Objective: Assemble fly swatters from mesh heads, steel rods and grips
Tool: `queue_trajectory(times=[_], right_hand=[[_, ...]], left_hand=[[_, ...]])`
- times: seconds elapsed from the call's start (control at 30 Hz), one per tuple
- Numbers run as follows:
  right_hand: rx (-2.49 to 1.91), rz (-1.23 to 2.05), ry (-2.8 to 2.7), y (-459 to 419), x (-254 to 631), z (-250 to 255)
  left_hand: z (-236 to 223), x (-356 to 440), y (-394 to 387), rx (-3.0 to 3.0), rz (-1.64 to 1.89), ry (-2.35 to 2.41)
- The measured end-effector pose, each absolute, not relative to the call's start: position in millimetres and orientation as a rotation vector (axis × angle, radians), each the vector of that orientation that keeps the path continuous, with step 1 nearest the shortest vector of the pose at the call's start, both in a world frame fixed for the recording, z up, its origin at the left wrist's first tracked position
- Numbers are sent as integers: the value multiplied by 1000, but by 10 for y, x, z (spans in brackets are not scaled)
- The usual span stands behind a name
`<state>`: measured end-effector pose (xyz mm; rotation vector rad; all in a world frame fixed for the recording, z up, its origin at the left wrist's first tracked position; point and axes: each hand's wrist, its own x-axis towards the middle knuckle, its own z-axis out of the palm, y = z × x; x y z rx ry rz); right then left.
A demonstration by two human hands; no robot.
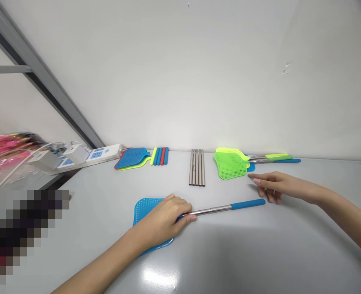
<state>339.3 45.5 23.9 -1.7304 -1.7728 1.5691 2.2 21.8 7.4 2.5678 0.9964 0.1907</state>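
Holding a blue plastic fly swatter (146,212) flat on a pale grey desk (229,253) with the left hand (163,220), the right hand (270,185) open near its handle.
The left grip is clamped over the swatter's neck, where the blue mesh head meets the slim steel shaft (207,211), at lower centre of the frame; the blue foam handle (247,205) points right. The right grip is apart, its curved fingers (256,180) touching nothing, just beyond the handle's end. Along the far desk edge lie overlapping blue and yellow mesh swatter heads (131,159), a row of coloured foam handles (159,156), a row of bare steel tubes (197,167) and bright green mesh swatter heads (231,165). A white power strip (103,154) sits at centre left.
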Motion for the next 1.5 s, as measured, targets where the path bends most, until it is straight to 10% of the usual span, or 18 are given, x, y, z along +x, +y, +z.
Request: queue_trajectory(times=[0.73,1.5], right_hand=[[-1571,1373,-2327,319,3162,256],[-1248,2135,-1777,143,2899,71]], left_hand=[[107,12,231,2624,238,966],[53,23,105,2700,166,902]])
